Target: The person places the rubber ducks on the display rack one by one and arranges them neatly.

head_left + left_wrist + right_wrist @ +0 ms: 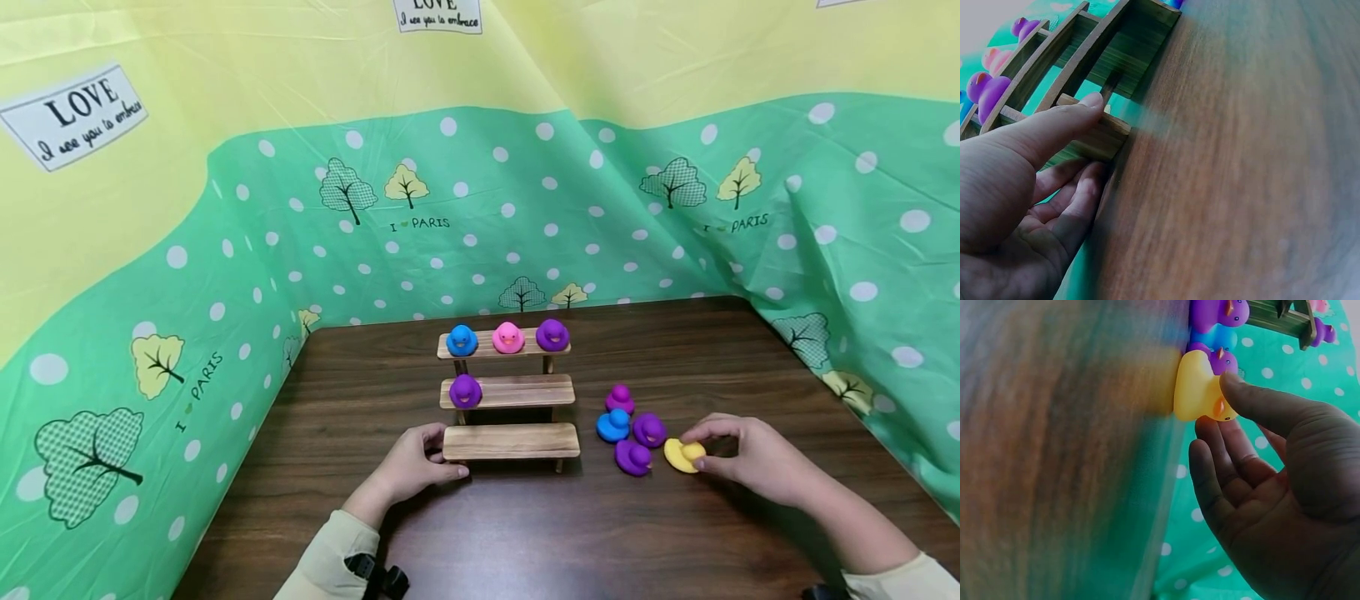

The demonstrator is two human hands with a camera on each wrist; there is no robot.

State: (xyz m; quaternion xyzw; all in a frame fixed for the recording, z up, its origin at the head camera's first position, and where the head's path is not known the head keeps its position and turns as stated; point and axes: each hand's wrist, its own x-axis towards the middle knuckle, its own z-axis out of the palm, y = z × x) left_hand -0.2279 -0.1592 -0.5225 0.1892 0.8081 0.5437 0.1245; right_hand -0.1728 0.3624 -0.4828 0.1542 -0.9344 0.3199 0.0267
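Note:
A three-tier wooden display stand (512, 442) stands mid-table, and my left hand (416, 462) grips the left end of its lowest tier. In the left wrist view the thumb (1075, 119) lies on the near side of the stand's end, with fingers curled on the other side. My right hand (757, 458) pinches a yellow rubber duck (681, 455) by its head, between thumb and fingers. Blue (462, 340), pink (508, 337) and purple (552, 335) rubber ducks sit on the top tier. Another purple duck (466, 392) is at the left of the middle tier.
Beside the yellow duck is a loose cluster: a blue duck (613, 426), a magenta duck (619, 398) and two purple ducks (649, 430). The dark wooden table (517, 533) is bordered by a green and yellow patterned cloth (480, 242) at the back and sides.

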